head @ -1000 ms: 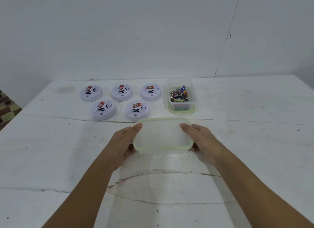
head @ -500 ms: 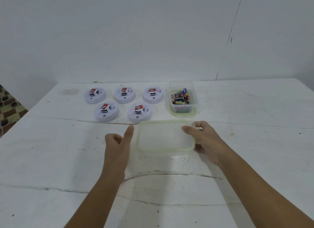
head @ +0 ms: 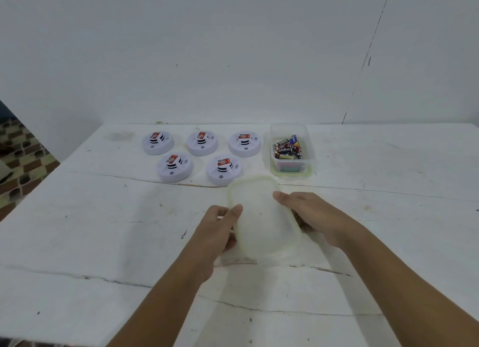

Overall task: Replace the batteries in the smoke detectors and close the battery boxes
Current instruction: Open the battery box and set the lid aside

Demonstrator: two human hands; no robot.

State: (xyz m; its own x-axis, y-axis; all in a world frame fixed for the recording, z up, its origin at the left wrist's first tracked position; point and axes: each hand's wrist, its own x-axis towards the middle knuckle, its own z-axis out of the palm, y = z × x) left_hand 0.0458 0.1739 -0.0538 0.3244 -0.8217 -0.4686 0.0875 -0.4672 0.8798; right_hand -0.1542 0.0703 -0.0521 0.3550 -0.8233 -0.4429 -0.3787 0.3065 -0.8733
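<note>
Head view, setting: a worn white table [head: 77,243] with cracks across it, set against a bare white wall; patterned floor shows at the far left.
Task things: five smoke detectors [head: 175,167] lie in two rows at the back of the table, each with a red-labelled battery showing on top; just right of them stands a clear battery box [head: 290,149] holding loose batteries, uncovered.
Left hand: the left hand [head: 220,232] grips the near-left edge of a translucent lid [head: 261,217], thumb on top, other fingers curled beneath.
Right hand: the right hand [head: 311,214] holds the lid's right edge, thumb over the rim; its other fingers are probably under the lid, though they are hidden.
Lid: tilted and turned askew, seemingly lifted off the table.
Risk: the lid's far corner sits close to the nearest detector; swinging it further could nudge that detector.
Risk two: set down carelessly, the lid could crowd the working space in front of the detectors.
</note>
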